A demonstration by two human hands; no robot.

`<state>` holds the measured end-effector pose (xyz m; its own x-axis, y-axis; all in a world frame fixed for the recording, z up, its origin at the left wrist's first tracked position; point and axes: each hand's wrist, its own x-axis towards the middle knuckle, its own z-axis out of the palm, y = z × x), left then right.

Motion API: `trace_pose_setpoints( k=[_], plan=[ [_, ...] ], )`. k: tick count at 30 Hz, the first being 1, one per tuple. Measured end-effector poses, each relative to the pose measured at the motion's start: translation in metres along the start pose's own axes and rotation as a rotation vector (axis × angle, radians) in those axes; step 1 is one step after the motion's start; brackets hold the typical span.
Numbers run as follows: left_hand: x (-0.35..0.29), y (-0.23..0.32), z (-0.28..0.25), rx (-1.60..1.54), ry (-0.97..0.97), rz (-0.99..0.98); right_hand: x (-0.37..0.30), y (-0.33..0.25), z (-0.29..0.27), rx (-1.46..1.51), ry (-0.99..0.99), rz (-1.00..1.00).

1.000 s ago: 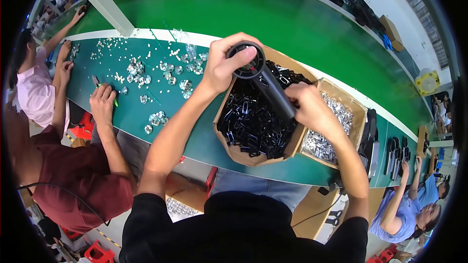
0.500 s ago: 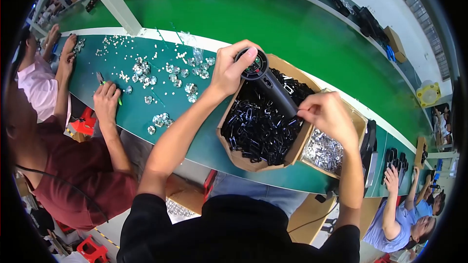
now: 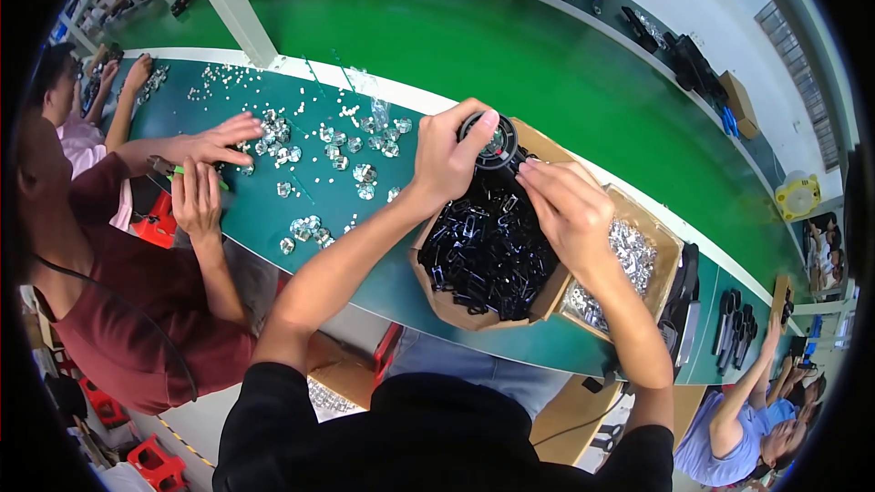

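Note:
My left hand (image 3: 444, 157) is closed round a black tubular housing (image 3: 496, 162), its thumb on the rim of the round head. Small red and pale parts show inside that head. My right hand (image 3: 572, 211) has its fingertips pinched together against the housing's side; whatever they hold is too small or hidden to make out. Below both hands stands a many-sided cardboard box (image 3: 439, 307) filled with small black clip-like parts (image 3: 492, 260). Beside it, under my right wrist, a second cardboard box (image 3: 672, 266) contains small silver metal parts (image 3: 632, 251).
Clusters of shiny round parts (image 3: 273, 132) and small white pieces lie on the green table (image 3: 374, 264) to the left. There, a co-worker's hand (image 3: 196, 200) is by green-handled pliers (image 3: 166, 167). Black tubular parts (image 3: 732, 333) lie at the right. A green belt (image 3: 547, 64) runs beyond.
The housing has turned so its round head faces me more and its tube is mostly hidden. My right hand has moved left and up along it. The co-worker's other hand has come into view, reaching over.

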<state>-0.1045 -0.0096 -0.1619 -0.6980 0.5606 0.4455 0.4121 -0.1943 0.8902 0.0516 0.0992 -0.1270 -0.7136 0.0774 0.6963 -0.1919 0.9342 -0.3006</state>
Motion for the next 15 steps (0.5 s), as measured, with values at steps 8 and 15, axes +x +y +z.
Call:
trace_pose_setpoints(
  k=[8, 15],
  plan=[
    [-0.004, -0.003, -0.001, 0.000, 0.013, 0.007, -0.005, 0.001, 0.003, -0.053, -0.053, -0.107],
    [0.000, -0.015, 0.009, -0.134, 0.014, 0.041, -0.001, -0.002, -0.003, -0.016, -0.117, -0.026]
  ],
)
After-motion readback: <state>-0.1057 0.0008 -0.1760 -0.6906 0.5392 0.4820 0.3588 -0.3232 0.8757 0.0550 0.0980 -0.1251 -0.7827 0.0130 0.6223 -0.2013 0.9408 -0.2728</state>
